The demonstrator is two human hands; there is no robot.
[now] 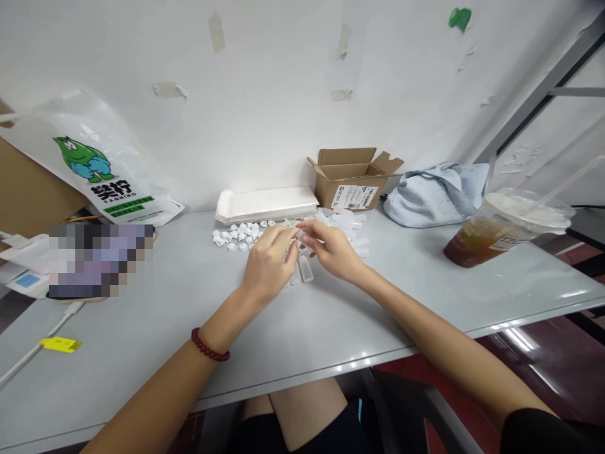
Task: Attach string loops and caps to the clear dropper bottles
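Observation:
Over the middle of the table, my left hand and my right hand meet, fingertips pinched together. Between them shows a bit of a small translucent piece, mostly hidden by the fingers. Both hands are closed around it. Several small white caps lie loose just left of my left hand. Small clear plastic bottles lie flat below my fingertips. Behind and beside my right hand spreads a pile of more translucent plastic bottles, partly covered by that hand.
A stack of white trays and an open cardboard box stand against the wall. To the right are a light blue cloth bundle and a tilted drink cup. A blurred-out phone, plastic bag and white cable lie left.

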